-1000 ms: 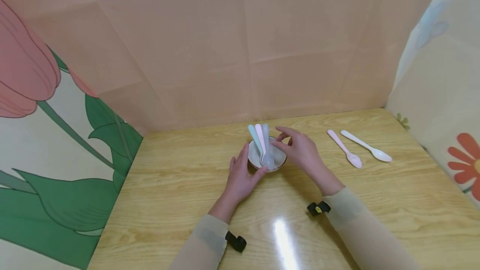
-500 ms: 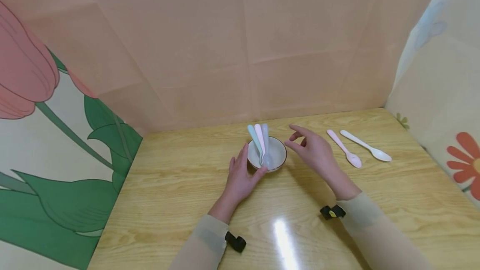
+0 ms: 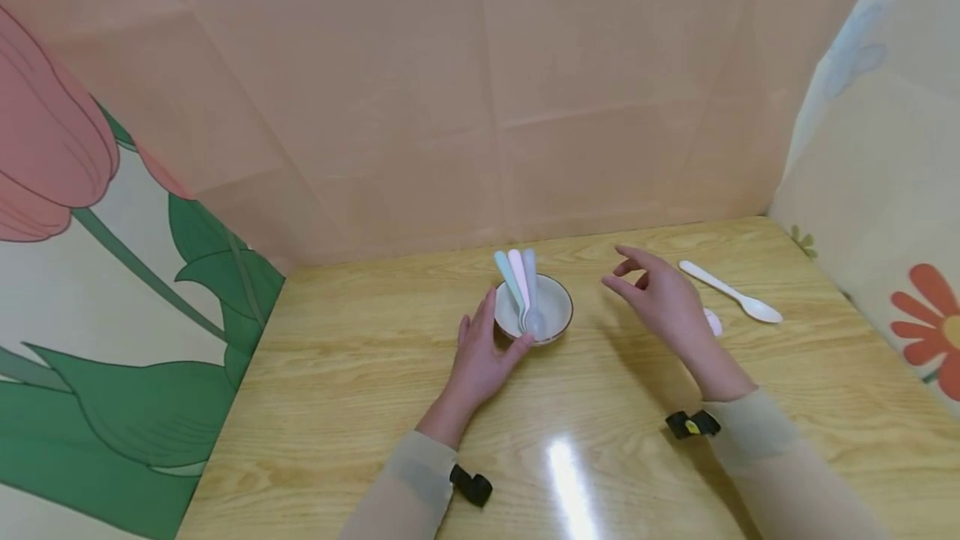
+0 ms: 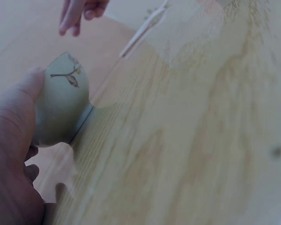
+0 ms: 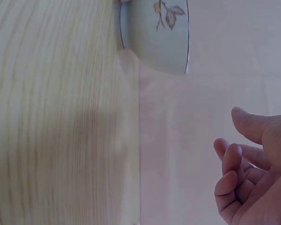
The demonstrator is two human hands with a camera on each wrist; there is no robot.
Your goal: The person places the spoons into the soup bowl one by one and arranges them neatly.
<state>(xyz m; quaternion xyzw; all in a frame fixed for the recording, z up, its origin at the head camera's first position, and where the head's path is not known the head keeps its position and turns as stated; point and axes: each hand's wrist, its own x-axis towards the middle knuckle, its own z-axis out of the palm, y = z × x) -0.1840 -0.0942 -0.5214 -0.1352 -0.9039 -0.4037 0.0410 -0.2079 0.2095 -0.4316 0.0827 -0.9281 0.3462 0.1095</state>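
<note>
In the head view, a bowl (image 3: pixel 557 307) stands upright on the worktop (image 3: pixel 360 373), with a green spoon (image 3: pixel 510 277), a pink spoon (image 3: pixel 517 267) and a lilac spoon (image 3: pixel 531 273) leaning inside. To its right lie a white spoon (image 3: pixel 741 298) and a second pink one (image 3: pixel 713 322), mostly hidden under the right hand (image 3: pixel 663 298). We judge it best to brace the bowl with the left hand (image 3: pixel 480 361), pinch spoons by the handle — one at a time — and avoid knocking the leaning three.

In the left wrist view, we see the left hand gripping the bowl's side, thumb near the rim.

In the right wrist view, we find the right hand well apart from the bowl, thumb spread from loosely curled fingers — nothing between them.
</note>
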